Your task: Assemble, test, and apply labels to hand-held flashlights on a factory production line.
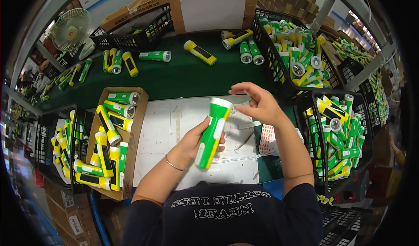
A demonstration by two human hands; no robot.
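In my left hand (192, 140) is a green and yellow flashlight (212, 134) with a white rim, tilted with its wide head up and away from me. My fingers wrap round its body from beneath. Close to the right of the flashlight's head is my right hand (259, 104), raised, with thumb and index finger apart. A thin pale bit shows between its fingers, too small to make out. Below that hand, a white sheet with rows of red marks (266, 137) lies on the white work board (157, 128), beside thin pale wires (235, 158).
At the left stands a cardboard box (139, 132) of flashlights, with a black crate (41, 158) beyond it. Two black crates (279, 78) full of flashlights stand at the right. Several flashlights (200, 53) lie on the green belt (174, 78) ahead, before a cardboard box (214, 30).
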